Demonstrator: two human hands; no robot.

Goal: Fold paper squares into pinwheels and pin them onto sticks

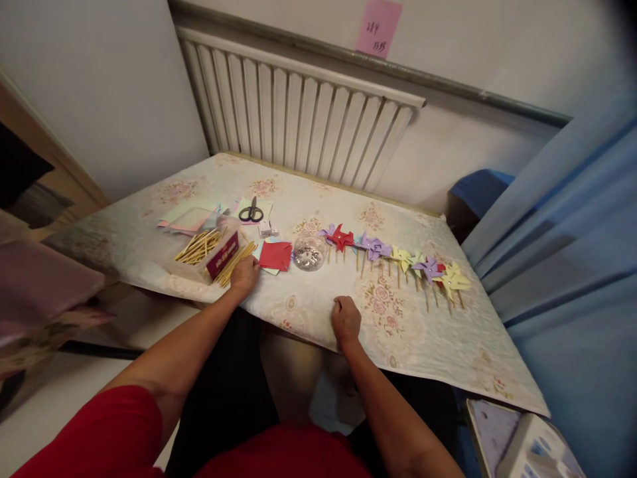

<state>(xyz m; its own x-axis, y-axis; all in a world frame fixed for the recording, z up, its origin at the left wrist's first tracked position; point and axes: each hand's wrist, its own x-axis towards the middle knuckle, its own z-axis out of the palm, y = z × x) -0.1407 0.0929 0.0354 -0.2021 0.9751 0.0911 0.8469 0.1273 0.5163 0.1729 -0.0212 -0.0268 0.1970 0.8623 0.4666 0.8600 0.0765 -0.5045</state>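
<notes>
My left hand (243, 276) is closed at the table's near side, between a bundle of thin wooden sticks (229, 267) and a stack of square paper sheets topped by a red sheet (275, 255). Its fingertips are by the stack's left edge; what they grip, if anything, cannot be made out. My right hand (347, 320) rests on the tablecloth as a loose fist, with nothing visible in it. Beyond and between the hands stands a round clear container (308, 255) of small shiny pieces. Finished paper pinwheels on sticks, including a red pinwheel (341, 238), lie in a row to the right.
A clear plastic box (193, 271) holds more sticks at the left. Behind it lie coloured paper sheets (186, 219), black-handled scissors (251, 212) and small white boxes (267, 229). A radiator (298, 109) runs behind the flowered tablecloth (318, 302); a blue curtain (562, 239) hangs at right.
</notes>
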